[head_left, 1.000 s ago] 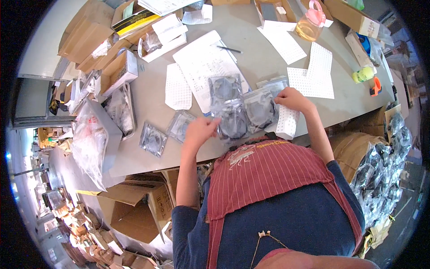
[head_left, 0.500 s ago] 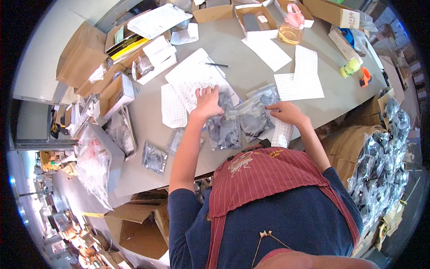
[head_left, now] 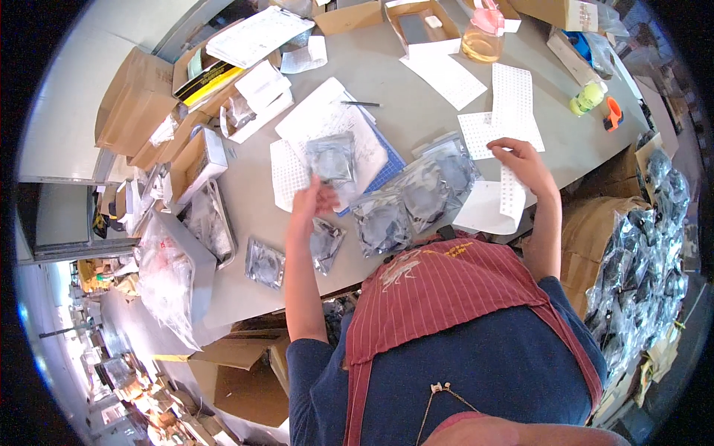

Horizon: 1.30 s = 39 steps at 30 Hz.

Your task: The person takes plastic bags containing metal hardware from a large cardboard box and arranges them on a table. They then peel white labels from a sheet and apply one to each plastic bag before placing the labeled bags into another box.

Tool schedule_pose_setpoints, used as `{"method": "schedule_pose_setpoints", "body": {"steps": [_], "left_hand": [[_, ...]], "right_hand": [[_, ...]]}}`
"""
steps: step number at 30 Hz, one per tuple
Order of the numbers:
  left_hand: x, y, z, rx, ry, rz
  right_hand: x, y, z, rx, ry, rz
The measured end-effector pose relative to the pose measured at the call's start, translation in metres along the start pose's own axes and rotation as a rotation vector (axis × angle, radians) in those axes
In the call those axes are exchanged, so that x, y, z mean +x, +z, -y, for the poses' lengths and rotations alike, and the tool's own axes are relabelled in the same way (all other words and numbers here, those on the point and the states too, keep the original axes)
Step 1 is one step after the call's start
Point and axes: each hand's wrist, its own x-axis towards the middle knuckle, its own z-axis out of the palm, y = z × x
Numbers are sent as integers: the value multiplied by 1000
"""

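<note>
My left hand (head_left: 316, 199), blurred, is at the lower edge of a clear plastic bag with a dark item (head_left: 332, 159), which lies over the written papers (head_left: 364, 156). Whether its fingers grip the bag cannot be made out. My right hand (head_left: 526, 165) is raised over printed label sheets (head_left: 513, 97), thumb and forefinger drawn together in a pinch; anything between them is too small to see. Between my hands several similar bags (head_left: 425, 199) lie in an overlapping row. Two more bags, one (head_left: 265, 263) near the table's front left, are close to my left forearm.
Open cardboard boxes (head_left: 197, 160) and a grey bin with plastic bags (head_left: 186, 260) line the left side. A pen (head_left: 360, 103) lies on the papers. Farther right stand a pink-lidded jug (head_left: 483, 37), a green bottle (head_left: 587, 98) and an orange tape dispenser (head_left: 613, 114). Bagged goods (head_left: 639, 260) fill a carton at right.
The bag under my left hand has shifted left onto the papers, and that hand has drawn back left. My right hand has left the row of bags and moved up and right to the label sheets.
</note>
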Motion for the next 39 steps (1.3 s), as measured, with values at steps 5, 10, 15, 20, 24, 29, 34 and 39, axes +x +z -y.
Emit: {"method": "schedule_pose_setpoints", "body": {"steps": [5,10,15,20,24,29,34,39], "left_hand": [[-41,51,50,360,338,-69],[-57,121,74,859,1037,23],[-41,146,91,1202,1136,-212],[-32,138,81,1063,1149,-257],[-28,116,68,971,1180,-398],[-5,103,85,1063,811,-788],[-5,88,99,1008,755,-704],[-66,49,129,674,844,-743]], "right_hand": [[0,-14,7,-13,42,65],[11,18,4,-143,73,306],[28,64,6,-88,-34,647],[44,85,-17,-2,-41,842],[41,81,-20,142,110,846],[40,88,-19,211,225,830],[41,84,-15,196,271,870],[42,86,-25,203,283,859]]}}
